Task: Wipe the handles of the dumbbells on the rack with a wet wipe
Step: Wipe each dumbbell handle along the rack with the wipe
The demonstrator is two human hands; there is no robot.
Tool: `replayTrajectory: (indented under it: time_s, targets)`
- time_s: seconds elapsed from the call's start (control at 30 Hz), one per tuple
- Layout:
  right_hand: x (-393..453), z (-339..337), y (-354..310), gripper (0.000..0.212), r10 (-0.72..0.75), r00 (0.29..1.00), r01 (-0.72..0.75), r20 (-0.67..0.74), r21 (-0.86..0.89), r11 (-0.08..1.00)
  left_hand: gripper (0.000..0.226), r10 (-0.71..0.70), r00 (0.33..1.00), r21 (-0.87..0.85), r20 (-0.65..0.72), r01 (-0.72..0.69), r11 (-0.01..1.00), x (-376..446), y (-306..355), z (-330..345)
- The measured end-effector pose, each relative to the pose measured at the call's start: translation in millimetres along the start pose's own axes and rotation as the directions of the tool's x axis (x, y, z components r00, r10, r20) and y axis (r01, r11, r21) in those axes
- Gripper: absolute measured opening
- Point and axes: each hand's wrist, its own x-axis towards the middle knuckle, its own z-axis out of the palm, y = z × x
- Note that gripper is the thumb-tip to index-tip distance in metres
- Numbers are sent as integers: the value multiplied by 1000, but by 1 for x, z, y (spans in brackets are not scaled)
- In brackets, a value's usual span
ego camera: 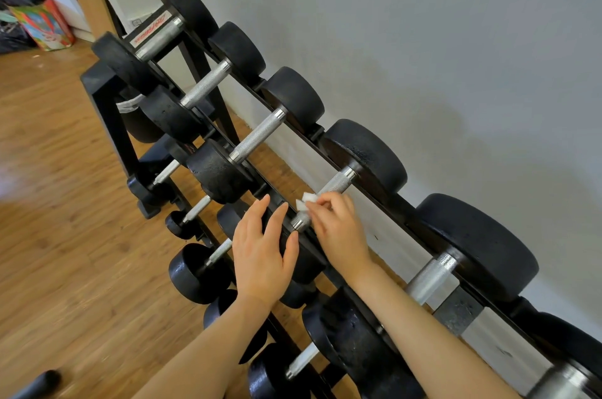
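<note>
One knurled handle on the top tier of the dumbbell rack is being wiped, the right hand pinching a white wet wipe against it, the left hand spread alongside; other handles look unattended

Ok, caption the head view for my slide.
Right hand wipes a knurled steel dumbbell handle with a small white wet wipe; open left hand hovers beside the black rack.

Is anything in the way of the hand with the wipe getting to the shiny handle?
No. The right hand already pinches the wet wipe right against the dumbbell handle. The left hand is beside it, open, over the front weight, not blocking.
</note>
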Motion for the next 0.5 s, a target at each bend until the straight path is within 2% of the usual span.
replayTrajectory:
  time_s: [0.07,0.2,0.27,0.37,0.43,0.5]
  targets:
    - [5,-4,3,24,-30,999,32,35,-65,997,51,4,1000,-2,-1,-4,1000,0,0,0]
    - [20,-15,11,21,80,997,-82,-23,-84,993,51,3,1000,-8,-2,-3,1000,-1,0,0]
    - [20,-14,9,21,30,999,-27,21,-133,991,51,0,1000,-2,2,0,1000,-1,0,0]
    - [16,-12,5,21,-126,982,154,144,-202,967,51,1,1000,-3,1,-1,1000,-1,0,1]
    - [22,-14,5,20,-134,980,164,148,-213,963,51,0,1000,-6,-1,0,1000,-1,0,1]
    - [27,-13,5,17,-74,990,97,120,-204,974,50,-3,1000,-11,4,3,1000,-1,0,1]
